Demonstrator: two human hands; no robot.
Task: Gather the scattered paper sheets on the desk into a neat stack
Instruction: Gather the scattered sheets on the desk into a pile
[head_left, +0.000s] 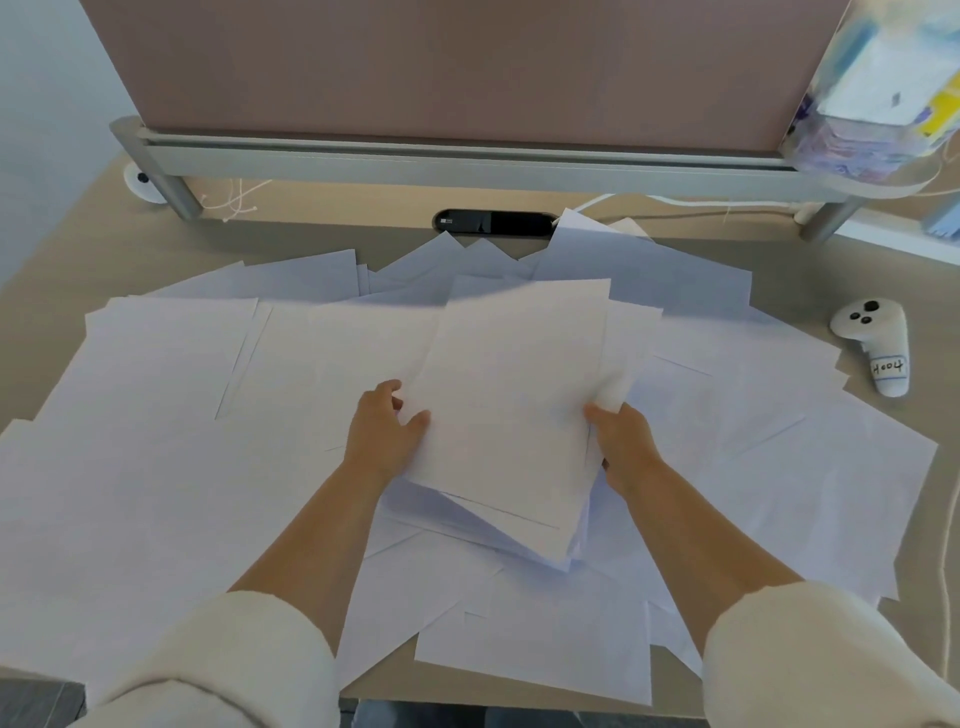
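My left hand (387, 428) grips the left edge of a small bundle of sheets (514, 405), thumb on top, fingers tucked under. My right hand (621, 441) grips the right edge the same way, so the hands sit apart with the bundle between them. The bundle is at the middle of the worktop (78, 249), tilted a bit clockwise, edges not yet squared. I can't tell if its near edge touches the papers below. Loose sheets (156, 441) lie overlapped across most of the worktop, left, right and behind. A white controller (878, 345) lies at the right, just beside the paper spread. A black cable slot (492, 223) sits behind, under the pink partition (441, 67).
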